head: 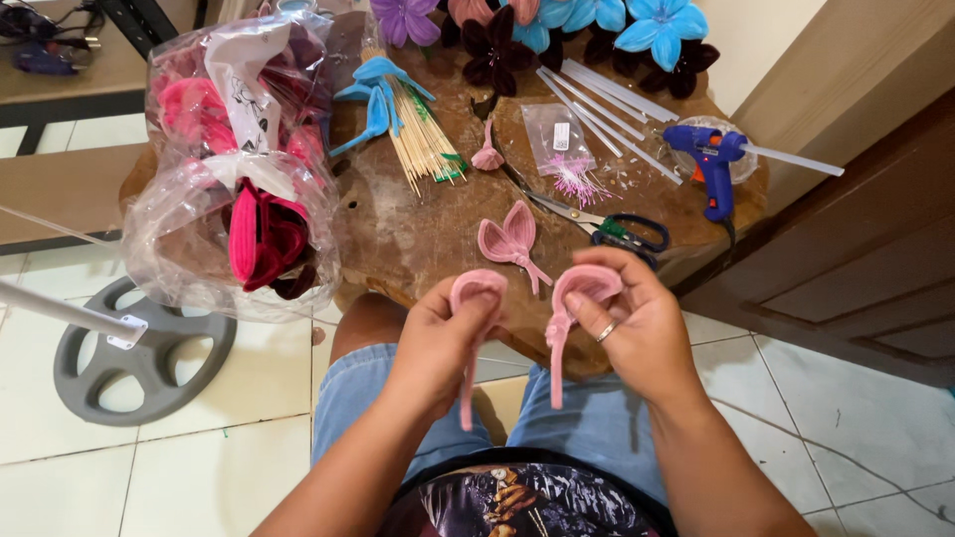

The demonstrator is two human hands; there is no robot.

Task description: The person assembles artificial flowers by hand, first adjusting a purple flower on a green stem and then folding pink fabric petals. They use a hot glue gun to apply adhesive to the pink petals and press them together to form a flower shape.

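My left hand (438,343) grips a pink fuzzy pipe-cleaner petal (476,288), its loose stem hanging down past my wrist. My right hand (637,318), with a ring on one finger, holds a second pink petal (587,283) whose stem also dangles. Both hands hover over my lap at the near edge of a round wooden table (418,239). Just beyond them on the table lies a finished pair of pink petals (512,239) joined at the base.
Scissors (607,227), a blue glue gun (711,159), glue sticks (597,104), a bundle of bamboo skewers (423,139), blue petals (373,94), a small stamen bag (562,149) and finished flowers (557,25) sit on the table. Plastic bags of pink and red pipe cleaners (239,169) fill the left side. A grey stand base (139,358) rests on the tiled floor.
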